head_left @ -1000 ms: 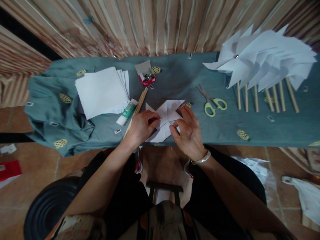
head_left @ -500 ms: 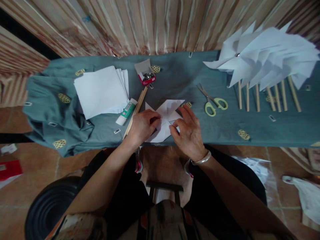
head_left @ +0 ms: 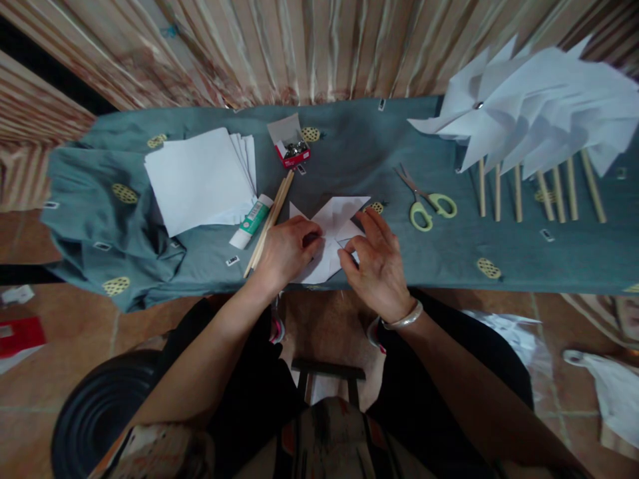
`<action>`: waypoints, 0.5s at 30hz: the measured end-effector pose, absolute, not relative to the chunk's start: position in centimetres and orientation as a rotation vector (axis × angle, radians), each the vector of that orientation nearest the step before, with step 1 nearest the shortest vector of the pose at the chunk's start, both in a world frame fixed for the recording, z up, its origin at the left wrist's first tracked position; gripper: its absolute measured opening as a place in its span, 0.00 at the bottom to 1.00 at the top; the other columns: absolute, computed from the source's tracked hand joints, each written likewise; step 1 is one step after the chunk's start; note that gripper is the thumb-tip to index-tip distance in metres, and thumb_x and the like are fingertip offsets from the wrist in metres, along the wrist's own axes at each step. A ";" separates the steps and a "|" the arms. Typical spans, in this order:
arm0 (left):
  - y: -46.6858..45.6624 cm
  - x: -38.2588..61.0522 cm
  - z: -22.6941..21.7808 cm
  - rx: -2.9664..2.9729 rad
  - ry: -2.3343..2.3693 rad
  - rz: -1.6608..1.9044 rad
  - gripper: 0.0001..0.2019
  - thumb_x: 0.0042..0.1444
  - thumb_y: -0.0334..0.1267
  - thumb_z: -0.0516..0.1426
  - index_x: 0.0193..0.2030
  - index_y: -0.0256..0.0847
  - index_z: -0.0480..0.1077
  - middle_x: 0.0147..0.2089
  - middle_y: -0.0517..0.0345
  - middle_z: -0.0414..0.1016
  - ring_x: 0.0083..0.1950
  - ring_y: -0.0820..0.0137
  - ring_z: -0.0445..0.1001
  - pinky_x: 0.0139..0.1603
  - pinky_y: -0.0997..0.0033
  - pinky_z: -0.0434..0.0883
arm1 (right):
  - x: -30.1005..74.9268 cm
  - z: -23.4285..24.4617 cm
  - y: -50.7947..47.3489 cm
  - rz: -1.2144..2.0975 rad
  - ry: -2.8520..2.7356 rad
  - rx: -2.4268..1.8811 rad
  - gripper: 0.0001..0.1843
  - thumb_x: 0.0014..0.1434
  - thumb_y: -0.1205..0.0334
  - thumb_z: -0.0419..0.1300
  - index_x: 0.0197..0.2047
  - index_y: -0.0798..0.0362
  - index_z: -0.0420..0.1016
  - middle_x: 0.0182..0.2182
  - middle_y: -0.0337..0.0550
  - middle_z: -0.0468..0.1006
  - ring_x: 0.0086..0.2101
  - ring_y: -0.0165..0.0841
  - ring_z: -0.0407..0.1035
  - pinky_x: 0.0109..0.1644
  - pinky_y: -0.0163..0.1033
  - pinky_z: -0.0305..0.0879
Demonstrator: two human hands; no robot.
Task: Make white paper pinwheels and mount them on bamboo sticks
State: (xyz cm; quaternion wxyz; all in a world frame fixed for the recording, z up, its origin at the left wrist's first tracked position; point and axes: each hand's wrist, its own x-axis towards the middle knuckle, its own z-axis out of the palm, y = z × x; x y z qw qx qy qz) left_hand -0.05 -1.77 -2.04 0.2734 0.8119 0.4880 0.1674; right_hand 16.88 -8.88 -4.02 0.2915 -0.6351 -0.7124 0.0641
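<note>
A white paper pinwheel (head_left: 335, 219) lies flat near the front edge of the teal-covered table (head_left: 349, 153). My left hand (head_left: 285, 251) rests on its left part, fingers curled and pressed together at the pinwheel's centre. My right hand (head_left: 378, 261) lies on its right part, thumb and forefinger pinching a folded flap near the centre, the other fingers stretched out. A silver bangle (head_left: 403, 318) circles my right wrist. Whether anything small sits under my left fingertips is hidden.
Left of my hands lie wooden sticks (head_left: 269, 221), a glue stick (head_left: 252, 222), a stack of white square sheets (head_left: 200, 178) and a small red box of pins (head_left: 293, 152). Green-handled scissors (head_left: 425, 203) lie to the right. Several finished pinwheels on sticks (head_left: 534, 126) fill the far right.
My hands and the pinwheel have barely moved; the left fingers have curled a little tighter onto the centre. The view has shifted slightly.
</note>
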 end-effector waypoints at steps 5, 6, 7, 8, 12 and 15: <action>-1.8 -0.1 -2.0 2.170 1.295 0.478 0.07 0.58 0.36 0.57 0.38 0.40 0.77 0.39 0.54 0.79 0.38 0.67 0.76 0.41 0.69 0.71 | 16.9 -4.0 -8.9 0.239 -1.890 -1.666 0.07 0.64 0.64 0.55 0.34 0.49 0.72 0.62 0.47 0.68 0.66 0.47 0.54 0.65 0.60 0.59; -1.8 -0.1 -2.0 2.168 1.295 0.477 0.07 0.58 0.36 0.57 0.38 0.40 0.77 0.39 0.54 0.79 0.38 0.67 0.76 0.41 0.69 0.71 | 17.0 -4.0 -8.9 0.239 -1.886 -1.663 0.07 0.64 0.64 0.55 0.34 0.48 0.72 0.62 0.46 0.68 0.66 0.47 0.54 0.65 0.60 0.60; -1.8 0.0 -2.0 2.166 1.298 0.475 0.07 0.57 0.36 0.57 0.38 0.40 0.77 0.39 0.53 0.79 0.38 0.67 0.76 0.41 0.69 0.71 | 17.0 -3.9 -8.9 0.236 -1.884 -1.663 0.07 0.64 0.64 0.55 0.34 0.48 0.72 0.62 0.46 0.68 0.66 0.47 0.54 0.65 0.60 0.60; -1.8 0.0 -2.0 2.166 1.302 0.469 0.07 0.57 0.36 0.57 0.37 0.39 0.77 0.39 0.53 0.79 0.38 0.67 0.76 0.41 0.69 0.71 | 17.0 -3.9 -8.9 0.232 -1.885 -1.664 0.07 0.64 0.64 0.55 0.34 0.48 0.72 0.62 0.46 0.68 0.66 0.46 0.54 0.65 0.59 0.60; -1.8 0.1 -2.0 2.182 1.315 0.446 0.07 0.57 0.35 0.57 0.37 0.39 0.78 0.39 0.53 0.79 0.38 0.67 0.76 0.40 0.69 0.70 | 16.9 -3.9 -8.8 0.222 -1.899 -1.685 0.07 0.64 0.64 0.56 0.33 0.50 0.72 0.62 0.49 0.68 0.66 0.47 0.54 0.65 0.59 0.59; -1.8 0.2 -2.1 2.192 1.330 0.450 0.08 0.57 0.35 0.57 0.38 0.39 0.77 0.39 0.53 0.79 0.38 0.67 0.77 0.40 0.69 0.70 | 16.9 -4.0 -8.8 0.205 -1.904 -1.686 0.06 0.63 0.64 0.57 0.33 0.51 0.71 0.61 0.52 0.69 0.66 0.48 0.55 0.65 0.59 0.59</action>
